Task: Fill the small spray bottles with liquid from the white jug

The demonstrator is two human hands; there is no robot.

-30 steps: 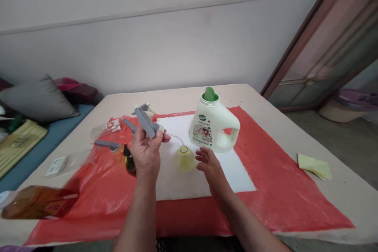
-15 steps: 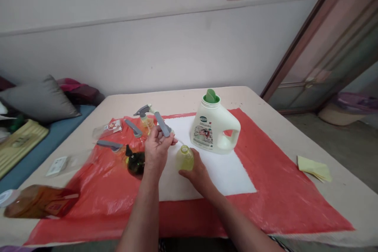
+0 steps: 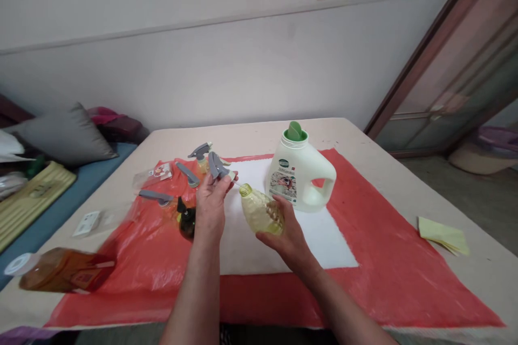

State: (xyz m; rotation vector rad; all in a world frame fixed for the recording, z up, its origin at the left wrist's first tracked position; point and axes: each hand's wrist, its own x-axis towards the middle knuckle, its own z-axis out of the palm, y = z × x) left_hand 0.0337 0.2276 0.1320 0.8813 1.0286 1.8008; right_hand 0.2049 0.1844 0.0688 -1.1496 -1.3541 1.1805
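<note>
My left hand [image 3: 212, 199] is closed around a grey spray trigger head [image 3: 218, 166], whose thin tube points down to the right. My right hand [image 3: 288, 232] grips a yellowish see-through bottle [image 3: 259, 210] by its lower part. The bottle is tilted, its open neck toward the left hand, and the tube's end meets the mouth; how far it reaches inside I cannot tell. Behind the bottle a large cream detergent jug [image 3: 301, 172] stands upright, a green scoop-like piece [image 3: 294, 130] in its opening. A dark pump bottle [image 3: 187, 222] is beside my left wrist.
Several grey-topped spray bottles [image 3: 188, 174] rest at the left on a red plastic sheet [image 3: 141, 275]. White paper [image 3: 251, 259] covers its middle. A jar of amber liquid [image 3: 65, 269] lies front left. Yellow notes [image 3: 443, 235] are on the right. A wall closes the back.
The bottle has been lifted and tilted leftward in my right hand. The spray head has turned, and its tube now reaches the bottle's mouth. The view has shifted slightly.
</note>
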